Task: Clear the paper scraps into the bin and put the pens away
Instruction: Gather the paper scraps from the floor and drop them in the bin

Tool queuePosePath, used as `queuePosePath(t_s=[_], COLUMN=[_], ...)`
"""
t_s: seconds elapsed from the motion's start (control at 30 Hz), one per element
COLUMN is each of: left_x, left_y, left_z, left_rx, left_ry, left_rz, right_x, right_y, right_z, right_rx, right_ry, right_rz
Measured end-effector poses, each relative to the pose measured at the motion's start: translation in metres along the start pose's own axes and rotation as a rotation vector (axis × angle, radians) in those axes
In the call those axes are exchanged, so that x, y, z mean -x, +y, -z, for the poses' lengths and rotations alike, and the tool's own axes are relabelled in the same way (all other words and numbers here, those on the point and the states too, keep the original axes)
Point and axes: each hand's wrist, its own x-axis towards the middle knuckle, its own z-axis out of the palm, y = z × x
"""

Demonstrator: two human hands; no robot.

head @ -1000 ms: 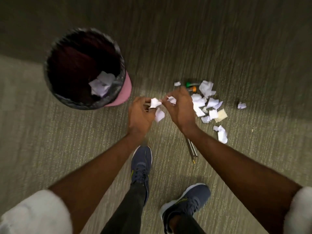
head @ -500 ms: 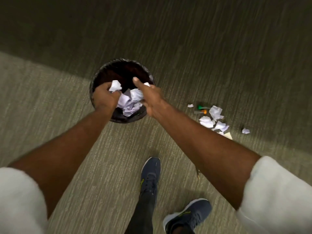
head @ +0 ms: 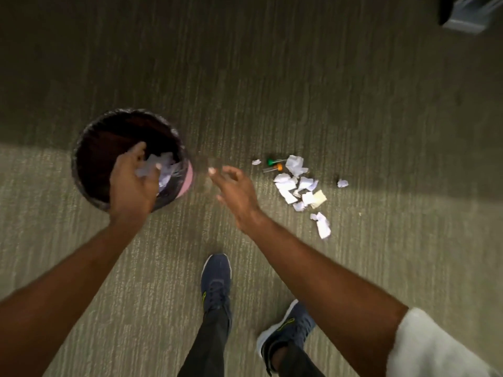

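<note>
now, left hand [head: 130, 183] over the bin [head: 81, 148] fingers loosely spread, right hand [head: 236, 191] empty, splayed beside it

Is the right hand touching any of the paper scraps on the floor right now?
Apart. In the head view the right hand is open and empty, with bare carpet showing between its fingertips and the pile of paper scraps.

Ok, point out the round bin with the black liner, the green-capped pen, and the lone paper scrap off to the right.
Round black-lined bin [head: 81, 148]: head view, left rim.
Green-capped pen [head: 271, 161]: head view, its green cap.
Lone white paper scrap [head: 342, 183]: head view, its middle.
</note>
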Motion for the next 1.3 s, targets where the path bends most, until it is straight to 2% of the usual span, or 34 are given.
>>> queuePosePath(t_s=[0.07, 0.17, 0.37, 0.5, 0.6, 0.7, 0.77, 0.87, 0.93, 1.07, 1.3], left_x=[0.018, 0.048, 0.101, 0.123, 0.13, 0.134, 0.133, 0.127, 0.123, 0.124, 0.126], left_y=[0.023, 0.049, 0.062, 0.055, 0.042, 0.029, 0.016, -0.005, -0.014, -0.02, -0.034], left_z=[-0.03, -0.089, -0.227, -0.309, -0.369, -0.42, -0.451, -0.486, -0.501, -0.514, -0.512], left_rx=[-0.047, -0.1, -0.311, -0.482, -0.465, -0.484, -0.544, -0.538, -0.57, -0.628, -0.458], left_ry=[-0.154, -0.326, -0.707, -0.832, -0.836, -0.764, -0.641, -0.482, -0.457, -0.478, -0.441], left_rz=[-0.173, -0.339, -0.324, -0.294, -0.189, -0.095, -0.118, -0.284, -0.347, -0.358, -0.357], right_x=[0.005, 0.013, 0.013, -0.011, -0.045, -0.088, -0.115, -0.14, -0.144, -0.14, -0.139], right_y=[0.026, 0.067, 0.148, 0.194, 0.224, 0.254, 0.268, 0.286, 0.297, 0.309, 0.303], right_z=[0.053, 0.135, 0.285, 0.343, 0.36, 0.358, 0.35, 0.336, 0.33, 0.325, 0.327], right_rx=[0.195, 0.345, 0.678, 0.814, 0.848, 1.033, 1.243, 1.361, 1.391, 1.409, 1.301], right_ry=[0.144, 0.295, 0.484, 0.527, 0.505, 0.375, 0.303, 0.319, 0.331, 0.35, 0.362], right_rz=[0.066, 0.102, 0.11, 0.114, 0.134, 0.161, 0.112, 0.085, 0.111, 0.166, 0.325])
